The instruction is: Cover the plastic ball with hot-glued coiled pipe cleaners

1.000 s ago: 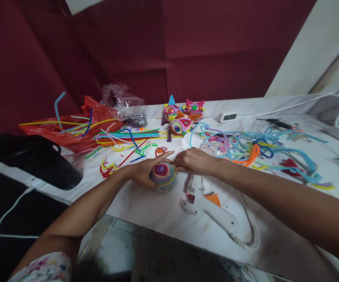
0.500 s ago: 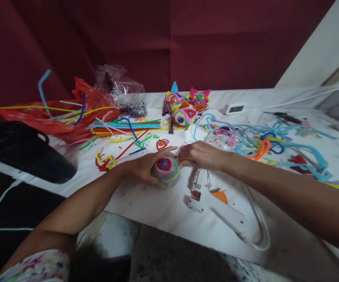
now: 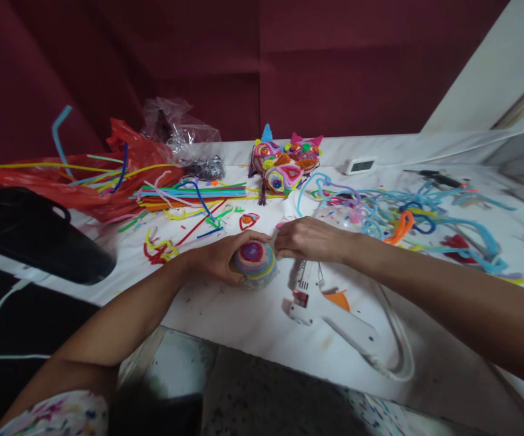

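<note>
My left hand (image 3: 223,257) is wrapped round the left side of a ball (image 3: 256,260) covered in coloured rings, with a dark red and purple centre on top. At the ball's right side my right hand (image 3: 300,238) has its fingers pressed together; what they pinch, if anything, is hidden. Just below the right hand lies a white glue gun (image 3: 343,327) with an orange stand piece (image 3: 338,299). A small red and orange triangular piece (image 3: 248,221) rests behind the ball.
Three decorated balls (image 3: 284,166) stand at the back beside a white digital display (image 3: 360,165). Tangled pipe cleaners (image 3: 429,221) lie at the right. Bundled pipe cleaners (image 3: 193,192), a red plastic bag (image 3: 120,151) and a black container (image 3: 39,236) are at the left.
The view has shifted slightly. My left thumb has come lower, closer over the ball's top, while both hands stay at the ball.
</note>
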A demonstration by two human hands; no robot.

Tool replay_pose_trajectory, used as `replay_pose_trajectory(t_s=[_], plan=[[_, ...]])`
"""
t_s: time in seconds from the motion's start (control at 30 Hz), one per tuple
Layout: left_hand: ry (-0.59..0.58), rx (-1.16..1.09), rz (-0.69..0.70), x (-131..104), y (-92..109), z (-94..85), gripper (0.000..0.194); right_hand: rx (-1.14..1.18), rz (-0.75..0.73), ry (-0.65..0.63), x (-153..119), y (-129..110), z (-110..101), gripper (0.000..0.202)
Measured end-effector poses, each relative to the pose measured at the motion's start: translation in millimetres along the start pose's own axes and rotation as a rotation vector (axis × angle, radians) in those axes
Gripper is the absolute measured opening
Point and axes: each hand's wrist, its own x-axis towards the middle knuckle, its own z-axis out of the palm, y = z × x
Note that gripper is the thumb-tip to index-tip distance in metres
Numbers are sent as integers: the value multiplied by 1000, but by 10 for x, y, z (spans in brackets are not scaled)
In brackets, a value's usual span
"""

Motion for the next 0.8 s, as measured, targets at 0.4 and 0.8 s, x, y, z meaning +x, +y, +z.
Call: replay_pose_trajectory(t_s=[0.4,0.8], plan=[[9,156,209,22,-156,-32,68,-161,-135,-62,26,-67,5,23],[20,254,239,-22,-94,-61,63,-165,-87,-67,62,-78,23,24]])
